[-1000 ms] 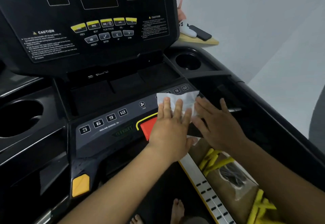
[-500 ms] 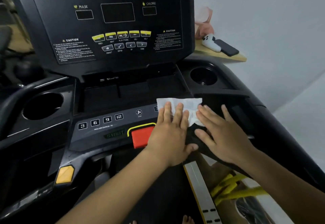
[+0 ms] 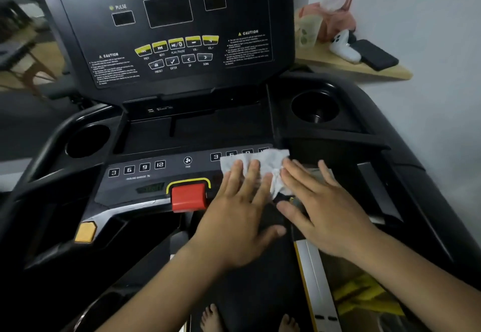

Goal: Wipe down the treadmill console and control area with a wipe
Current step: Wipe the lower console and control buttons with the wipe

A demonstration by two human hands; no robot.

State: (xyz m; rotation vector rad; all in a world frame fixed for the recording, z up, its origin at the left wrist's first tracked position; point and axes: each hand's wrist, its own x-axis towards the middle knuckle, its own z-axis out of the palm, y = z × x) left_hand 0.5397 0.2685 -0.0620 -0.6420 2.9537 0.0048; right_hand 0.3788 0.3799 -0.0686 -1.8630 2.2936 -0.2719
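A white wipe (image 3: 265, 162) lies crumpled on the right end of the treadmill's lower control strip (image 3: 145, 175), covering part of the right row of number buttons. My left hand (image 3: 239, 214) lies flat on the wipe with straight fingers, just right of the red stop button (image 3: 188, 197). My right hand (image 3: 322, 206) rests flat beside it, fingertips on the wipe's right edge. The upright black console (image 3: 169, 32) with yellow buttons stands behind.
Cup holders sit at the left (image 3: 87, 140) and right (image 3: 315, 107) of the console. A wooden shelf (image 3: 364, 68) at the back right carries a white controller, a dark phone and a pink pack. My bare feet (image 3: 210, 318) stand on the belt below.
The view has tilted up, showing more of the console. Both hands stay flat on the wipe at the right end of the control strip, and the wipe looks more bunched between them.
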